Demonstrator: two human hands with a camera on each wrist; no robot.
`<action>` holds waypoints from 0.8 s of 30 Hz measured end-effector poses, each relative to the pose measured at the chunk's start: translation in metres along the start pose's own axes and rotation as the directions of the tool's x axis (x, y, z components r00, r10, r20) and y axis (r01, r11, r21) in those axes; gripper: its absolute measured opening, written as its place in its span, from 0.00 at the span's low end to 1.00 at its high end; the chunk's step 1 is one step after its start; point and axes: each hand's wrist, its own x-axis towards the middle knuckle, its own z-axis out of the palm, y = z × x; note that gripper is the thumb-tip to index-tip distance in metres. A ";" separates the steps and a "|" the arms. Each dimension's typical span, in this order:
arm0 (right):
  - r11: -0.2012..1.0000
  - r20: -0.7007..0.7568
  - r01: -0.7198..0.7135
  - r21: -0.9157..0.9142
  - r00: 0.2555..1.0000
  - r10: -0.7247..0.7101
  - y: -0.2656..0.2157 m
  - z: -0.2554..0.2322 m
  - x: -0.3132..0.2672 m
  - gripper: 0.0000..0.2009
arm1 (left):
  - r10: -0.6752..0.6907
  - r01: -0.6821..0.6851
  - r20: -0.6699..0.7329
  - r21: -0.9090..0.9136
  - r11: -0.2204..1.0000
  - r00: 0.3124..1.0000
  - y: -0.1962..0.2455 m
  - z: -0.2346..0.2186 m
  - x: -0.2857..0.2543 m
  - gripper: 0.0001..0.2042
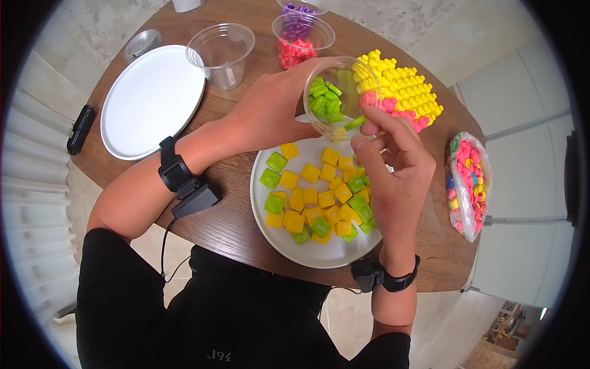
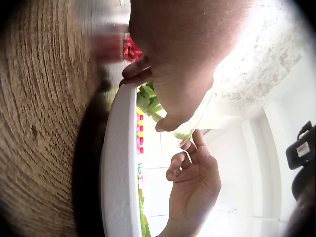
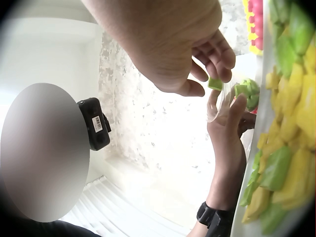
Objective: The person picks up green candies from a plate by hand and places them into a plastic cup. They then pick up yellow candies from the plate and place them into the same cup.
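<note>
Left hand [image 1: 273, 104] grips clear plastic cup [image 1: 343, 98] above table [image 1: 218, 221]'s near-edge plate [image 1: 265, 230]; right hand [image 1: 399, 163] half-curled at green square [image 3: 215, 84], hold unclear.

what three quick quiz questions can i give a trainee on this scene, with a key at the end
1. Multiple choice: what does the left hand hold?
A) a spoon
B) a clear cup with green pieces inside
C) a marker

2. True or false: the nearer plate carries both yellow squares and green squares.

3. Fill in the blank: in the head view, the clear bag of coloured pieces lies toward the ____ edge of the table.

Key: 1. B; 2. true; 3. right
</note>
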 end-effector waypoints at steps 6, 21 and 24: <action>1.000 -0.002 0.008 -0.006 1.000 -0.008 0.001 0.001 0.000 0.16 | -0.005 0.005 0.011 -0.005 1.000 1.000 0.001 -0.001 0.001 0.43; 0.999 0.025 0.033 -0.043 0.999 -0.032 0.003 -0.002 0.002 0.11 | -0.002 0.002 0.018 0.007 1.000 1.000 0.003 -0.001 0.001 0.44; 1.000 0.011 0.015 -0.020 1.000 -0.015 0.001 -0.001 0.002 0.09 | 0.032 -0.032 0.002 0.026 0.999 0.999 0.002 0.000 0.001 0.44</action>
